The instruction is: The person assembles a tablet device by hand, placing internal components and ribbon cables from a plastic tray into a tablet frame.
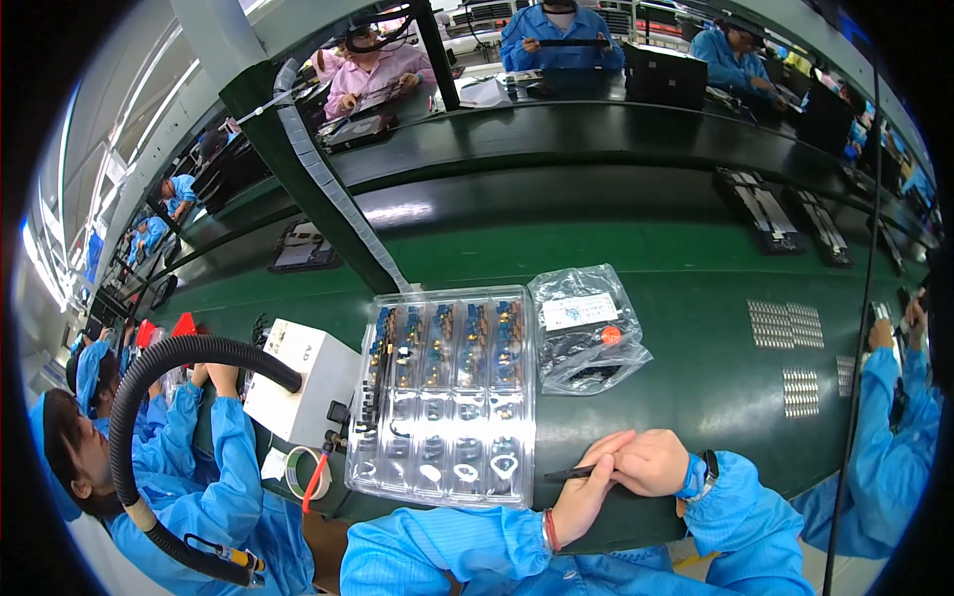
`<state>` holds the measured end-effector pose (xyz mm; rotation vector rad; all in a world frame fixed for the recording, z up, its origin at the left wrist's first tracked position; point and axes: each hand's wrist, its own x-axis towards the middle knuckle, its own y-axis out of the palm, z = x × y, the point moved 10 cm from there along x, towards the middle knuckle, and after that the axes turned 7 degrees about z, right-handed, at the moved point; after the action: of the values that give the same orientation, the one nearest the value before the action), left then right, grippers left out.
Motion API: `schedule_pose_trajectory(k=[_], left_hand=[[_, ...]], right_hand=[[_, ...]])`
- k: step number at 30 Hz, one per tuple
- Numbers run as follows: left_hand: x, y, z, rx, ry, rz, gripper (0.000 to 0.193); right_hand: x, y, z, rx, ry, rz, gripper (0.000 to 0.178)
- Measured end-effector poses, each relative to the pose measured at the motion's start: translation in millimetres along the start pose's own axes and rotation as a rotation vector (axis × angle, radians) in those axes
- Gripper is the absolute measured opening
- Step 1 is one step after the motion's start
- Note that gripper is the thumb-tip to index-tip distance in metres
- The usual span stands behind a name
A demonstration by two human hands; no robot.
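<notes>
My left hand [581,500], with a red band at its wrist, is closed around a thin black tool [567,475] that looks like tweezers. The tool's narrow end points left, toward a clear plastic tray. My right hand [651,463] meets the left one above the green table, its fingers curled in and pressed against the left fingers. What it pinches, if anything, is hidden. A blue strap and a dark watch circle the right wrist. The clear tray [444,494] lies left of my hands, with several small blue-and-gold circuit parts [438,343] in its far compartments.
Past the tray's right side lies a clear bag [588,343] with dark contents. A white box [298,382] with a black hose [149,372] stands left, near a tape roll [304,473]. Small metal parts [785,325] lie in groups at right. Co-workers sit on both sides and opposite.
</notes>
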<state>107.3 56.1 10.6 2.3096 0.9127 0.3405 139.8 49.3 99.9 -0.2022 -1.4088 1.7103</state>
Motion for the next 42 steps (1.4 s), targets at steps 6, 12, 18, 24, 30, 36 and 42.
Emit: schedule_pose_trajectory(k=[6, 12, 18, 24, 30, 36, 42], left_hand=[[1, 5, -2, -0.045, -0.036, 0.006, 0.047], [1, 10, -6, -0.07, -0.023, 0.026, 0.049], [2, 11, -8, -0.008, 0.002, 0.06, 0.05], [1, 12, -4, -0.038, -0.044, 0.056, 0.049], [0, 13, -5, -0.101, -0.043, 0.045, 0.045], [0, 10, -5, -0.015, -0.004, 0.038, 0.045], [0, 10, -3, 0.003, -0.049, 0.027, 0.047]], right_hand=[[0, 2, -3, 0.02, 0.034, 0.021, 0.018], [0, 4, -9, 0.061, 0.114, 0.06, 0.02], [2, -2, -6, 0.066, 0.114, 0.026, 0.022], [-2, 4, -8, 0.034, 0.098, 0.05, 0.019], [-1, 3, -8, 0.045, 0.098, 0.041, 0.019], [-2, 3, -8, 0.038, 0.095, 0.053, 0.018], [-3, 1, -8, 0.064, 0.081, 0.011, 0.014]])
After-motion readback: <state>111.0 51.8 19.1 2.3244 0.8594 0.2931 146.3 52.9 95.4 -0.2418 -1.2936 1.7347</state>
